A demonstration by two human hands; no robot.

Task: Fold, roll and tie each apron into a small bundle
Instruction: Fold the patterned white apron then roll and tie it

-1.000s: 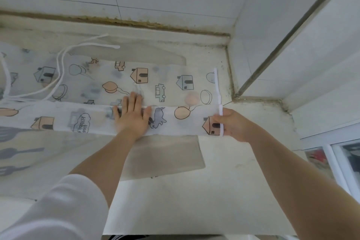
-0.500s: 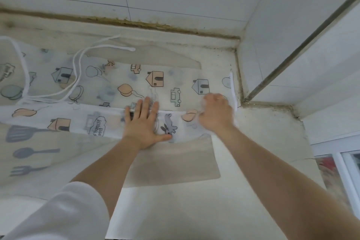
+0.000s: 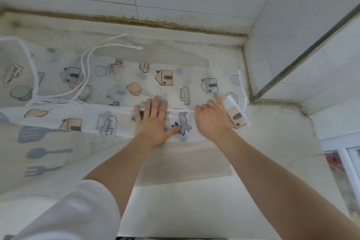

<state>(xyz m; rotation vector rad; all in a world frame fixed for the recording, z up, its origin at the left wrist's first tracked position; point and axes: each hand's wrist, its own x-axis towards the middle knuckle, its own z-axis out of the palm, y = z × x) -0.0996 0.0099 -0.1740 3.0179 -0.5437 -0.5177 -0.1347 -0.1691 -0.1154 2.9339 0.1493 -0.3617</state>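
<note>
- The apron (image 3: 120, 84) is spread across the tabletop (image 3: 272, 142), its near edge folded over.
- The left hand (image 3: 153, 122) and right hand (image 3: 211, 121) are pressed flat, fingers open, on the fold.

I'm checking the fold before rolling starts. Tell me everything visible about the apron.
The apron is thin, translucent white plastic-like sheet printed with houses, cars, balloons and utensils, edged in white binding. It lies flat across the pale counter, its near edge folded over into a long band. White ties loop loosely on it. The left hand and right hand press the band flat; its right end corner curls up.
</note>
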